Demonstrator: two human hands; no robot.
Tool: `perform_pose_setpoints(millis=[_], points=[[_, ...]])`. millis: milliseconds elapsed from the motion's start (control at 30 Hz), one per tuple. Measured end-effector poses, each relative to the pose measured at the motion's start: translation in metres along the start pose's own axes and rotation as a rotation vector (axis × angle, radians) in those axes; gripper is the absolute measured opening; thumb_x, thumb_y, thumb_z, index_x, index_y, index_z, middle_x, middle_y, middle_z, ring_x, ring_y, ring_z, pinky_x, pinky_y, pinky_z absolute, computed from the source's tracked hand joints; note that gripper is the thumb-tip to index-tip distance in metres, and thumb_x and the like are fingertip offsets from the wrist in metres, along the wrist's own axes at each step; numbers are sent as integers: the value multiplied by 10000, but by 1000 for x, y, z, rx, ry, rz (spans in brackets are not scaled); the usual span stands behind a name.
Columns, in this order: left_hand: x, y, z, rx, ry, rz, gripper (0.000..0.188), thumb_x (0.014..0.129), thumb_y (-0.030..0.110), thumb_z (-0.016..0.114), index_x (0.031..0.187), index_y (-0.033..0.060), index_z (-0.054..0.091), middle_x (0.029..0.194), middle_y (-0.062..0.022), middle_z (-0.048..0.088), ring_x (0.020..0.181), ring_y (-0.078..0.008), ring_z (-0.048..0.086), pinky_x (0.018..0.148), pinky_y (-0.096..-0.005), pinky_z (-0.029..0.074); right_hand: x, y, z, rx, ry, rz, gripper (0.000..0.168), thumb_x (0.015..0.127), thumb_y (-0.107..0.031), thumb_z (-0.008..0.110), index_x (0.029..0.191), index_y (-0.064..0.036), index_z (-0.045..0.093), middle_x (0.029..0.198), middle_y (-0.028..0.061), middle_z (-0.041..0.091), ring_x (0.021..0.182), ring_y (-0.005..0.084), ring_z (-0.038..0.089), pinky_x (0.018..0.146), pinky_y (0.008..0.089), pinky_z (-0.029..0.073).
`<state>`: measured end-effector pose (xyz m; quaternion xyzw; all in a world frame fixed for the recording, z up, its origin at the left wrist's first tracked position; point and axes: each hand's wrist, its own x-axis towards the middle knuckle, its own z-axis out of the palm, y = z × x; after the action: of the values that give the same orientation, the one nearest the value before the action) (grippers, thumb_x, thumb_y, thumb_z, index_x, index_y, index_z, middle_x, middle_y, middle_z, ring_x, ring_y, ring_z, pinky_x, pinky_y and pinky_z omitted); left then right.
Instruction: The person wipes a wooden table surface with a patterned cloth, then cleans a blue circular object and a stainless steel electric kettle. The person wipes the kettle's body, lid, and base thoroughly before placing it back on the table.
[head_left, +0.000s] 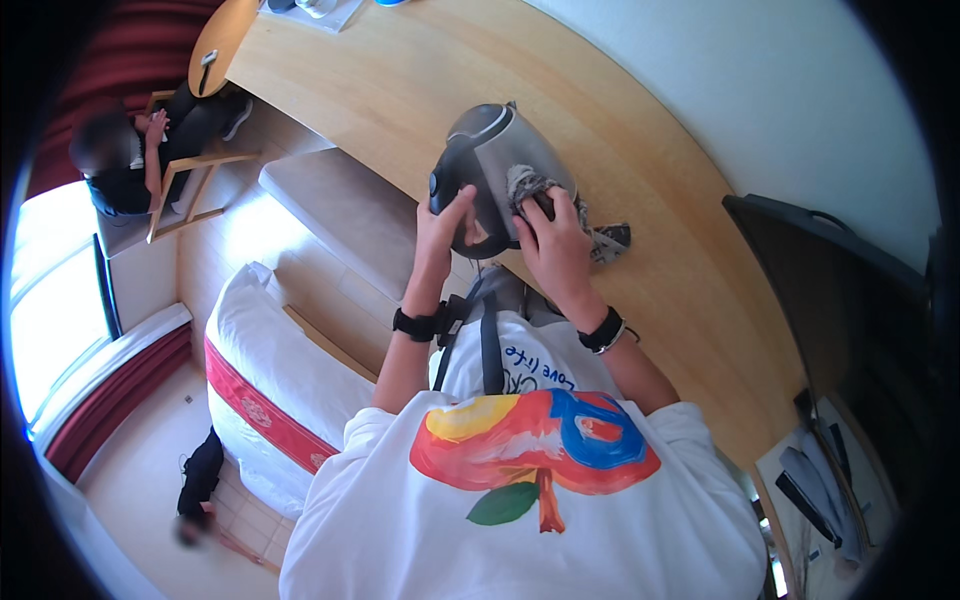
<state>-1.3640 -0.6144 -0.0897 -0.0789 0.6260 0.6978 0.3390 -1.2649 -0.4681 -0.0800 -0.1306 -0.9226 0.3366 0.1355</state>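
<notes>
An electric kettle (536, 142) with a steel body and a black handle and lid is tilted above the wooden desk. My left hand (444, 225) grips its black handle (480, 214). A grey patterned cloth (529, 182) is bunched under the fingers of my right hand (555, 244), which presses it against the kettle's side. Part of the cloth hangs down behind my right hand, its end near the desk top. Whether the kettle's base touches the desk cannot be seen.
The long wooden desk (660, 247) runs along the wall. A flat television (832, 300) stands at the right. At left are a padded bench (337, 210), a bed (262, 390), a seated person (135, 157) and another person (201, 480). A tray (330, 15) lies at the desk's far end.
</notes>
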Motion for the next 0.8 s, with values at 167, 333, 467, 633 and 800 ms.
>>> perform_pose_setpoints(millis=[167,333,467,633,800], points=[[9,1,5,5,101,-51,164,806,24,588,947,27,505,507,-6,411,382,-119,425,436,-274,390,24,3,3,-58,-49,-32,173,871,-196,587,1022,-121,624,1077,99,513,925,300,574,666,390,519],[8,-4,-4,-33,143,-26,171,764,-10,570,924,17,514,499,-9,421,370,-116,417,414,-270,363,87,53,16,16,-107,210,265,937,-262,448,991,-70,622,995,178,579,913,338,590,717,449,494],[4,-10,-3,-47,191,24,148,738,-12,585,876,-7,529,512,-28,472,352,-115,422,365,-257,317,89,112,34,172,-231,154,363,946,-307,395,966,-20,618,982,204,598,893,376,588,788,461,467],[7,-3,9,90,229,19,190,743,-3,568,929,-15,528,492,-13,434,359,-111,407,383,-255,329,89,138,40,316,-306,296,329,930,-284,462,980,2,616,1005,195,598,901,376,589,791,433,467],[9,-2,11,-5,282,-8,177,742,-1,571,909,-9,514,492,-13,436,359,-109,408,376,-250,317,63,34,9,83,26,118,216,884,-229,573,1003,-58,630,1029,133,574,868,331,610,689,415,498]])
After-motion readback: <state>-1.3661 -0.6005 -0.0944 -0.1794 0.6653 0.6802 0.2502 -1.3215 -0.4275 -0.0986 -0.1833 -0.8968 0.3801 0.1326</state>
